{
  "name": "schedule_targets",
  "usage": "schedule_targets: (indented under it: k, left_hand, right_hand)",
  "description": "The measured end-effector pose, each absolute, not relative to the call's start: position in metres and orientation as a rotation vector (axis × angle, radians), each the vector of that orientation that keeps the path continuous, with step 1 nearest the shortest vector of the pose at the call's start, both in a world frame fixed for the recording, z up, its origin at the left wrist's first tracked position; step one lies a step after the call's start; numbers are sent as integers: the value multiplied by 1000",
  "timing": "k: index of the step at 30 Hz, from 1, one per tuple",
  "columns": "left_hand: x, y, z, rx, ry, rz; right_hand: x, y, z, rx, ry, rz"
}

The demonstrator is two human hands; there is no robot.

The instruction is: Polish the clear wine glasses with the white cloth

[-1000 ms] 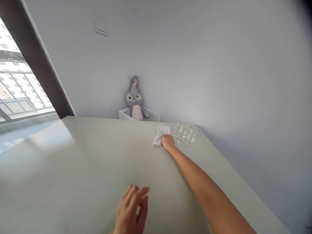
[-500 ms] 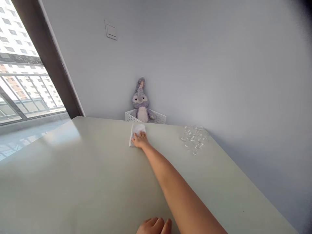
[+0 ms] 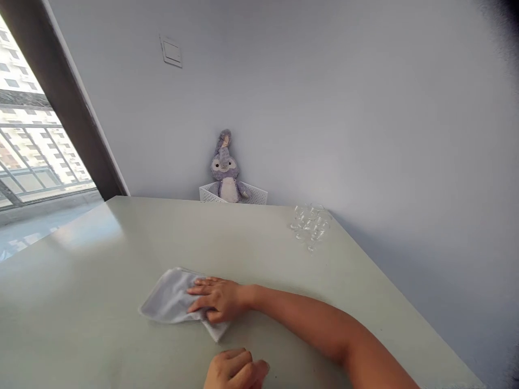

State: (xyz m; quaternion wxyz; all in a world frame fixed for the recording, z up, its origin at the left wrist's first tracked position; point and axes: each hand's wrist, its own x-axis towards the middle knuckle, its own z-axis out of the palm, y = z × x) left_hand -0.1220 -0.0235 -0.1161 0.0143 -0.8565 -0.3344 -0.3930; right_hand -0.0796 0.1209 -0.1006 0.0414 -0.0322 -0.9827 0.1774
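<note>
My right hand [image 3: 217, 299] lies flat on a light grey-white cloth [image 3: 168, 300], its fingers spread and pressing it to the tabletop. Part of the cloth fans out to the left of the fingers, and a corner shows below the palm. At the bottom edge of the view, my left hand [image 3: 235, 370] rests with its fingers curled into a loose fist, with nothing showing in it. It is close to the near side of the cloth, but apart from it.
The pale table [image 3: 101, 259] fills the lower view. Several clear stemmed glasses [image 3: 311, 224] stand grouped near its back right corner. Beyond the far edge, a purple plush toy [image 3: 227, 175] sits in a white perforated basket [image 3: 255, 195] against the wall.
My right hand has drawn the cloth from the far edge toward me and slightly left; the cloth has spread out. My left hand shows more. The view has turned slightly to the right.
</note>
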Motion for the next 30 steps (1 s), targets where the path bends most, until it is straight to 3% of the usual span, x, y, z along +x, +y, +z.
schedule_targets:
  k: [3, 6, 12, 15, 19, 30]
  left_hand:
    - [-136, -13, -88, -2618, -1214, -1231]
    - [-140, -1, -72, -2614, -1451, -1017]
    - [-123, 6, -82, -2834, -1306, -604]
    - [-119, 5, -84, -2879, -1290, -581]
    - [-123, 8, -79, -2806, -1361, -648]
    - [-136, -10, -101, -2657, -1218, -767]
  right_hand:
    - [-17, 116, -93, -128, -2937, 674]
    - [41, 112, -83, -255, -2844, 909]
    - [131, 113, -79, -782, -2144, 1398]
    - [174, 137, -89, -1054, -1472, 1246]
    - [222, 188, -99, -1078, -705, 1033]
    - [207, 299, -95, -1072, -618, 1048]
